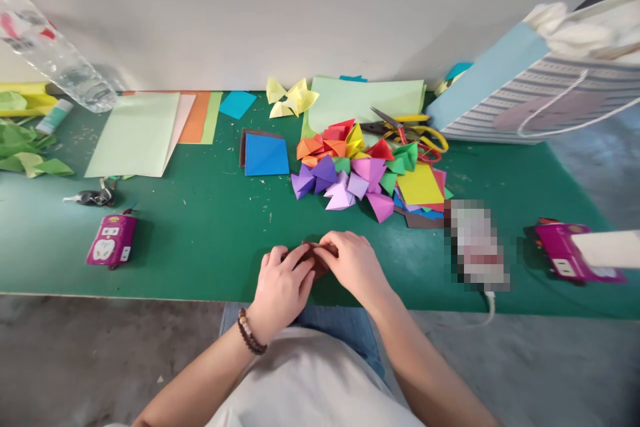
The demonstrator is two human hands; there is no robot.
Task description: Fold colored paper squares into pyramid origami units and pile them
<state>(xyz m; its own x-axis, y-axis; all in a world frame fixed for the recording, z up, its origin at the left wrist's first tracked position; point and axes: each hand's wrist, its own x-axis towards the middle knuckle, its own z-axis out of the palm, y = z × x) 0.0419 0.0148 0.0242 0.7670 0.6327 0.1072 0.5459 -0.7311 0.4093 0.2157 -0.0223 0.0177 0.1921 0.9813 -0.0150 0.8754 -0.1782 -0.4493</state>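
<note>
Between my two hands, low over the front of the green table, is a small piece of dark brown paper (pixel 319 265), mostly hidden by my fingers. My left hand (pixel 284 285), with a beaded bracelet at its wrist, presses on the paper's left side with bent fingers. From the right, my right hand (pixel 356 268) pinches the same paper between thumb and fingers. Beyond my hands lies a stack of square paper topped by a blue sheet (pixel 267 154). Folded paper pieces in purple, pink, orange, red and green form a pile (pixel 345 170) to its right.
Scissors (pixel 395 123) lie behind the pile, near a yellow paper square (pixel 420 185). A striped paper bag (pixel 540 90) stands back right. Purple power sockets (pixel 113 240) sit at both sides. A plastic bottle (pixel 65 53) and pale sheets (pixel 135 133) are at left.
</note>
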